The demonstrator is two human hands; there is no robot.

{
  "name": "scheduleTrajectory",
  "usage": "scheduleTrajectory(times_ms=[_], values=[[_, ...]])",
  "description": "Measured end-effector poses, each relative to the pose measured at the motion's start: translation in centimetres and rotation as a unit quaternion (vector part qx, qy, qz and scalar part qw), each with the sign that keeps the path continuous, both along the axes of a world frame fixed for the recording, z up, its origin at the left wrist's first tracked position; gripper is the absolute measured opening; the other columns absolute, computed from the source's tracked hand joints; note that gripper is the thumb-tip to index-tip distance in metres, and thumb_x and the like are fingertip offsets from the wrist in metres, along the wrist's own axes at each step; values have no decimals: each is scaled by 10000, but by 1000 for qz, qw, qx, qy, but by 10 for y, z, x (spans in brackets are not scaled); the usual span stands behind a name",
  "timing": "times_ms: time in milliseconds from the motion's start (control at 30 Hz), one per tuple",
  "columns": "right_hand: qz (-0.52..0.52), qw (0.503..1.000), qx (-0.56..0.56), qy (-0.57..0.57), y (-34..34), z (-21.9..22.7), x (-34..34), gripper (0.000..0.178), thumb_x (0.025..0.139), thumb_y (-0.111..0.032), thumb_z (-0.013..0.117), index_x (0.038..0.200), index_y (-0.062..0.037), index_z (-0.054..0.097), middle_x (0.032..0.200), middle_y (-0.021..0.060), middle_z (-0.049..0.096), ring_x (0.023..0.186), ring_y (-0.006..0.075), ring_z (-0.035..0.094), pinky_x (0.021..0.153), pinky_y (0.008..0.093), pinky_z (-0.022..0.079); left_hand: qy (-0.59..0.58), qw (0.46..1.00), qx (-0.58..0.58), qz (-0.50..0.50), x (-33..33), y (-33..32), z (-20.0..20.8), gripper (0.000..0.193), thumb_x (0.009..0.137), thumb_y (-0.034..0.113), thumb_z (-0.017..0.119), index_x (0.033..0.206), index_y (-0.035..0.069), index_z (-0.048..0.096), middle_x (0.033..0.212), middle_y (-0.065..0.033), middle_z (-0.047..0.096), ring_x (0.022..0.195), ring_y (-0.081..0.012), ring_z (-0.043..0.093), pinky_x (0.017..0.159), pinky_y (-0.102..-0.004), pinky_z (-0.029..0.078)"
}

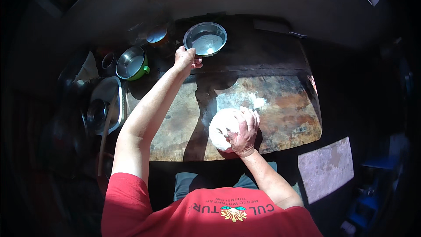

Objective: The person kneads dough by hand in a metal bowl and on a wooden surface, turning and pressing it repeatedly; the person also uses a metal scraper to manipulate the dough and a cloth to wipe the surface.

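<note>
My left hand (pixel 186 59) reaches out to the far side and grips the near rim of a round metal bowl (pixel 206 39), thumb on top and fingers below. The bowl looks slightly tilted, and pale powder seems to coat its bottom. Close to me, my right hand (pixel 245 134) rests on a large round lump of white dough (pixel 222 125), its fingers curled over the right side. The dough lies near the front edge of a worn wooden board (pixel 171 131). White flour (pixel 258 101) is scattered on the board just beyond the dough.
Left of the board stand a green pot (pixel 131 63) with a handle and a pale basin (pixel 118 118) with a dark round dish and a long stick across it. A small orange container (pixel 157 35) is behind. At the lower right lies a pale square slab (pixel 326 170).
</note>
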State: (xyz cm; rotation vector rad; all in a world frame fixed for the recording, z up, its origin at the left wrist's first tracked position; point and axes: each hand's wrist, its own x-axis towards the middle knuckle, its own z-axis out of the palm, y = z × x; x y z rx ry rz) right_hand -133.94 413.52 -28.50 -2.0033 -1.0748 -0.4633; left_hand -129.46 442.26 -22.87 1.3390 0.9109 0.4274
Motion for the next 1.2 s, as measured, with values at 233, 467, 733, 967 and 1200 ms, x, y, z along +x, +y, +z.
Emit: scheduleTrajectory(times_ms=[233,467,733,967,1200], values=[[-28,983,-31,177,26,-21,52,474,843,-442,526,1090,-37,539,1040,156,558,978,338,521,858,429,396,-4,999,-36,0,77,19,-62,283,840,122,512,1052,-65,513,877,-152,587,718,-278,633,644,-426,566],[-14,980,32,196,30,-25,68,385,806,-388,564,999,-56,590,964,128,593,908,318,553,814,417,422,189,764,604,-126,112,23,-29,349,746,253,688,1020,54,602,1108,-150,590,1030,-343,562,824,-416,472],[-3,978,44,205,29,-21,72,354,798,-370,597,986,-70,602,958,107,599,908,299,559,811,408,418,280,782,471,-297,168,73,-76,384,714,143,699,1072,26,622,1017,-153,638,895,-246,627,789,-345,503],[87,952,21,292,18,-16,80,315,799,-310,614,1019,-85,596,990,103,588,950,299,555,846,408,417,132,971,122,-156,161,53,-20,395,789,108,688,1133,-41,564,954,-151,626,763,-211,644,708,-314,556],[161,958,39,234,-47,7,48,304,731,-158,682,1008,-76,587,1093,116,563,1098,304,500,1026,474,296,124,919,130,-350,70,-49,41,165,813,116,689,932,9,649,787,-91,639,691,-160,654,689,-299,570]])
